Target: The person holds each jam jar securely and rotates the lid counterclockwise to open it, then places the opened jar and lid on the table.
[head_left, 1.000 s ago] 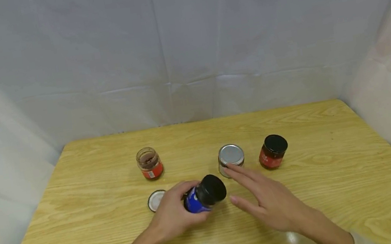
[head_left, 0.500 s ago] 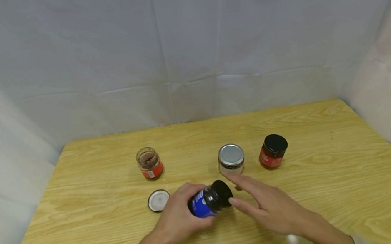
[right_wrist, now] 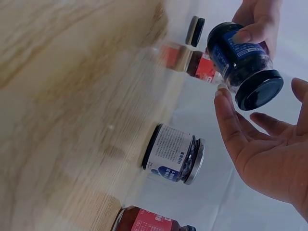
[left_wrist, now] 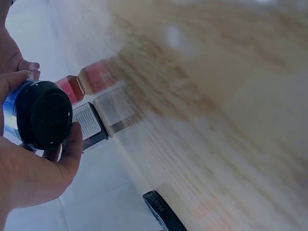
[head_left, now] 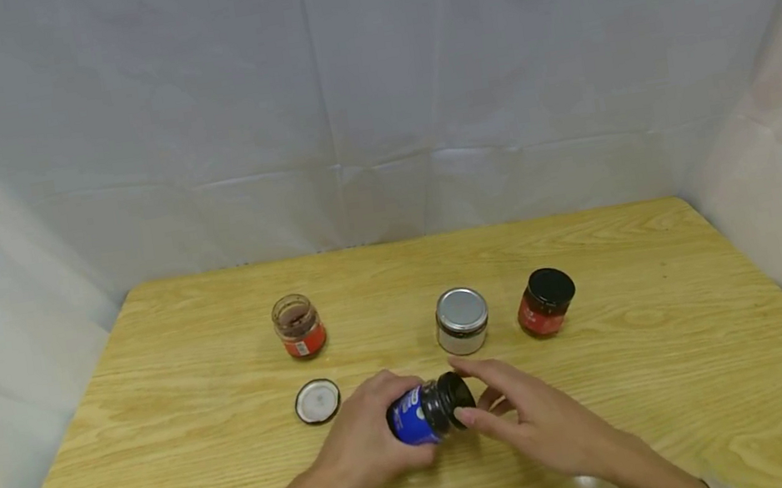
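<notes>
My left hand (head_left: 360,442) grips a dark glass jar (head_left: 411,418) with a blue label around its body. The jar is tipped sideways, its black lid (head_left: 458,399) facing right, and the left wrist view shows it raised over the table. Around that lid my right hand (head_left: 543,424) spreads its fingers and thumb, fingertips close to the rim. From the right wrist side, one fingertip (right_wrist: 221,91) is right by the jar's neck, while the thumb stands apart from the lid. A loose lid (head_left: 317,401) lies inside up beside the left hand.
Behind the left hand stands a lidless jar (head_left: 300,329) with a red label and dark contents. A silver-lidded jar (head_left: 462,322) is just beyond the right fingertips. Right of it sits a black-lidded red-label jar (head_left: 547,303). White sheeting (head_left: 369,95) hangs behind the wooden table (head_left: 178,394).
The left hand has moved the blue-label jar right and nearer, tipping it further sideways. My right hand has drawn back from the silver-lidded jar, its fingers now around the black lid.
</notes>
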`<state>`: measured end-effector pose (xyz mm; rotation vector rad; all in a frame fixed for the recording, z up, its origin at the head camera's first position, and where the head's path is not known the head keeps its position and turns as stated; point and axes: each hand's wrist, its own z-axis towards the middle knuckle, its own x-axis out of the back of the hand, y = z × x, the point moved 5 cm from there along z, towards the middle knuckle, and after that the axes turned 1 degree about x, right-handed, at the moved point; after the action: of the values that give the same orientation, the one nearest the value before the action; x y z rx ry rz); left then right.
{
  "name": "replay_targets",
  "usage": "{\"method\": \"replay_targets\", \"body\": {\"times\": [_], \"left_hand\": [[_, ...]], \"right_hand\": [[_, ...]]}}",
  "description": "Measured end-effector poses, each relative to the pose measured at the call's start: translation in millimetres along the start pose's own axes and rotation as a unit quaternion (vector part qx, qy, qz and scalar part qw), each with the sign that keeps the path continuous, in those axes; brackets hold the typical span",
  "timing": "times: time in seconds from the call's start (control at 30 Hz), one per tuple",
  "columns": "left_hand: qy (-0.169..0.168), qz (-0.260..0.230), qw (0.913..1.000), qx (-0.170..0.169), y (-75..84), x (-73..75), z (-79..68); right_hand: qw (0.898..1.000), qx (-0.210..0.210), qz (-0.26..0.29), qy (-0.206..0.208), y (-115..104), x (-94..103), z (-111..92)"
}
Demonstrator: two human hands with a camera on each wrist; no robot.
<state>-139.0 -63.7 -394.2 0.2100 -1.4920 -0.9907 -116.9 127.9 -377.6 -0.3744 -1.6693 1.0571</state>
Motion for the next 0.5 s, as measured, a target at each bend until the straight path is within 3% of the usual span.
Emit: {"method": "replay_targets", "body": {"times": [0.5], "left_hand": [[-0.013, 0.013, 0.9995, -0.026, 5.9, -3.5, -2.7]], "right_hand": [[1.000, 0.017, -0.009, 0.018, -7.1, -3.9, -0.9]]}}
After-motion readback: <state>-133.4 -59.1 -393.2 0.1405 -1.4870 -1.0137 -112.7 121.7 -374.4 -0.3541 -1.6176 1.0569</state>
